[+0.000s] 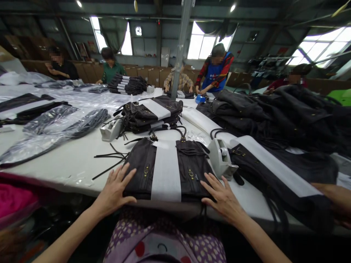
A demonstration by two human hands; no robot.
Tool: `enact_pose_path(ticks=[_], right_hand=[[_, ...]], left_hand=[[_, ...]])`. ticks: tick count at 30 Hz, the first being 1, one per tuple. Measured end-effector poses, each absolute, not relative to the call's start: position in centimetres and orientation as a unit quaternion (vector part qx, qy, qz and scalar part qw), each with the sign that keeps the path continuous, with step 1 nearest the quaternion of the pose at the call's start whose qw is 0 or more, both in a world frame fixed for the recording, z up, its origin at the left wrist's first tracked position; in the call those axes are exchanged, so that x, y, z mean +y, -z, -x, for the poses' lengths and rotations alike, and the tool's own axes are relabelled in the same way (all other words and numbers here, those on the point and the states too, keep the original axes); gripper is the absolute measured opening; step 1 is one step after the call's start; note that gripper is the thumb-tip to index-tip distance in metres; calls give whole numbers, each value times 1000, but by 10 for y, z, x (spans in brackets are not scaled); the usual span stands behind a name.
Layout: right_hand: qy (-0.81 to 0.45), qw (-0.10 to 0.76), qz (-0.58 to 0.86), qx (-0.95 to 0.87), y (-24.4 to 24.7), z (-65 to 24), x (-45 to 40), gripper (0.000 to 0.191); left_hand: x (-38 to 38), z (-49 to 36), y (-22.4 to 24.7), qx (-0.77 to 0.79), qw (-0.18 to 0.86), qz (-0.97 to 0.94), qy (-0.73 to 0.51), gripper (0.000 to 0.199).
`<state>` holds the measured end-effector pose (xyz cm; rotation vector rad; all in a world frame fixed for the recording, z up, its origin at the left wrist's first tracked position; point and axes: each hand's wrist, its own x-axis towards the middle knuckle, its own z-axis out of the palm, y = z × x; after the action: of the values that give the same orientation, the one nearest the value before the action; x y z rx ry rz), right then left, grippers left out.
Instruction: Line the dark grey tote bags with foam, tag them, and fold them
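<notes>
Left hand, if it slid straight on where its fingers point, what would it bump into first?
Probably the dark handbag: the left hand points forward and to the right, its fingertips right at the bag's side. Whether they press on it is hard to tell.

Dark bag: middle hidden beneath white strip | Seated person: partly hidden by grey post | Co-worker's hand: blurred, cropped at right edge | Pink cloth: cropped at left edge
</notes>
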<state>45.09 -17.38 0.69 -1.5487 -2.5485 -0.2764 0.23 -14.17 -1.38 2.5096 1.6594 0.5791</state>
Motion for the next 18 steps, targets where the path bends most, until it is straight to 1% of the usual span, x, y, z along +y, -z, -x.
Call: enact_pose_path(ticks=[2,3,7,9,11,14,18], right_hand=[[100,79,570,-812,-7,-449,-168,48],[99,85,600,-789,-2,-449,-167,48],[30,99,680,-725,29,-453,-171,51],[-6,100,695,-712,38,-457,-172,52],[-24,109,702,-703,40,-461,-171,53],[-31,145,704,-695,46,-470,-167,54],[-18,207,672,-711,71,-491,-152,54]], left_hand=[[-145,-8,15,500,20,-860,-99,86],[-147,-11,19,500,14,-863,-73,83],[-154,-15,47,540,5,-840,-62,77],[-154,-15,54,550,9,-833,-62,80],[-151,-15,54,556,22,-829,-51,88],[-145,-15,47,557,57,-828,-27,96],[-133,-13,37,546,93,-833,-11,95]])
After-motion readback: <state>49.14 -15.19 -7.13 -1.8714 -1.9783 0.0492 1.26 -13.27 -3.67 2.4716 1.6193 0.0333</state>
